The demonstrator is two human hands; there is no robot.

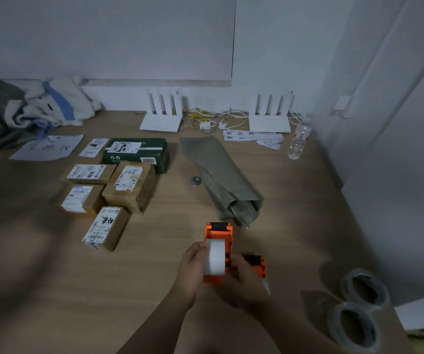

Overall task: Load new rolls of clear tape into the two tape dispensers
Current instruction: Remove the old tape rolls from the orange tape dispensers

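Observation:
An orange tape dispenser (218,233) with a black blade end is held over the wooden table (170,277), a whitish roll of tape (215,256) seated in it. My left hand (191,272) grips the dispenser's left side. My right hand (241,282) holds its right side and partly hides a second orange dispenser (257,264) lying just behind it. Two clear tape rolls lie at the table's right edge, one (364,287) farther and one (354,328) nearer.
Several labelled cardboard parcels (126,187) and a green box (139,153) lie at the left. A grey-green wrapped bundle (221,175) lies ahead, with two white routers (161,122), cables and a water bottle (298,141) behind. Clothes are piled at the far left.

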